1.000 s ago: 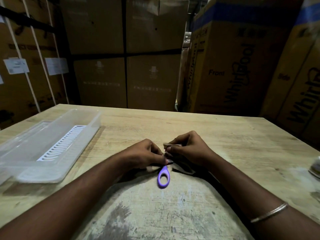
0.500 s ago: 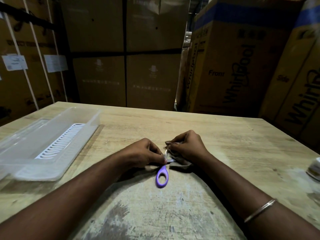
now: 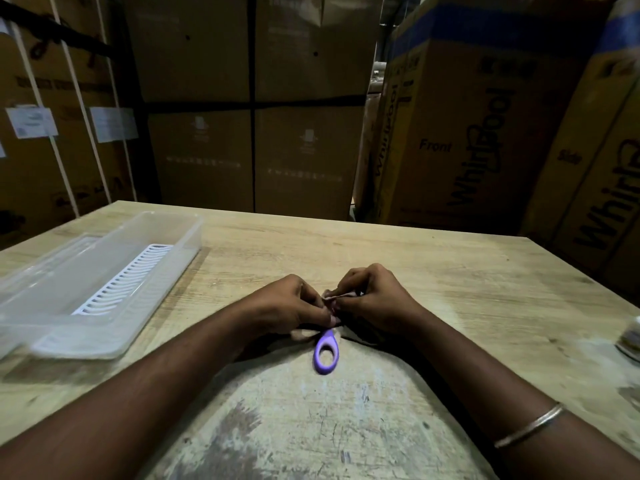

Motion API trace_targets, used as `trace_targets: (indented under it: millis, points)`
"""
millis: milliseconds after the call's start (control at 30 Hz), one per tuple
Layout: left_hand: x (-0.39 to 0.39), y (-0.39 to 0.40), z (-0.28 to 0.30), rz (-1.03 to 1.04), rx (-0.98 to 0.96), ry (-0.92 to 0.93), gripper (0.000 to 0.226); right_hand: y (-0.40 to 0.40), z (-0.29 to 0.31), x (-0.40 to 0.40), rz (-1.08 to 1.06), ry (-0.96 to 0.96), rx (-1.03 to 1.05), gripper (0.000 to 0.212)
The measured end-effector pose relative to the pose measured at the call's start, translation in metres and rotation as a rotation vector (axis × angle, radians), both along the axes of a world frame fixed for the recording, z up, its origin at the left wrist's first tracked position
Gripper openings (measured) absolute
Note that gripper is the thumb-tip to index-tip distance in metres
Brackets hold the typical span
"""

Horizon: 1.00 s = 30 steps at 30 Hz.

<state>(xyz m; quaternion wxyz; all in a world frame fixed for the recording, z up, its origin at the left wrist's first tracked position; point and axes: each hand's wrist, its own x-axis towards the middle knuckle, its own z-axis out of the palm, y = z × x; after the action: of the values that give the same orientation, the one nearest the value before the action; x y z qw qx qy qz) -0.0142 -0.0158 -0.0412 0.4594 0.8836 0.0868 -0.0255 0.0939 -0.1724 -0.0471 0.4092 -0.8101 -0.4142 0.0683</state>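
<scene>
A scuffed wooden desk stands in dim light. Behind the desk rise stacked plain cartons. Off its right side are Whirlpool-printed cartons, and off its left strapped cartons with paper labels.

Left grip pinches the purple-handled tool, right grip a pale strip, on the wooden table.

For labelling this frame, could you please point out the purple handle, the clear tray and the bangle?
purple handle [image 3: 327,337]: head view, neck above its loop.
clear tray [image 3: 79,344]: head view, near wall.
bangle [image 3: 530,425]: head view, middle of band.
</scene>
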Motion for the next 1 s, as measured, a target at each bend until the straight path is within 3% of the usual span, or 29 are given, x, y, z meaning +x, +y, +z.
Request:
trace_targets:
  millis: [167,300,667,867,1000]
  points:
    - [-0.002,-0.002,0.001,0.017,0.003,-0.003,0.008,0.001,-0.004,0.006,-0.183,-0.007,0.002,0.015]
    - [-0.001,-0.002,0.001,0.013,0.001,-0.004,0.008,-0.008,-0.001,0.006,-0.13,0.087,0.193,0.017]
    - [0.0,0.002,0.002,-0.046,0.005,0.024,0.02,-0.013,0.01,-0.004,0.304,-0.363,-0.062,0.021]
    - [-0.001,0.003,0.0,-0.043,-0.022,0.016,0.008,-0.019,0.018,0.001,0.331,-0.426,-0.19,0.037]
    - [-0.001,0.004,0.002,-0.039,-0.003,0.025,0.012,-0.026,0.012,0.005,0.248,-0.477,-0.134,0.029]
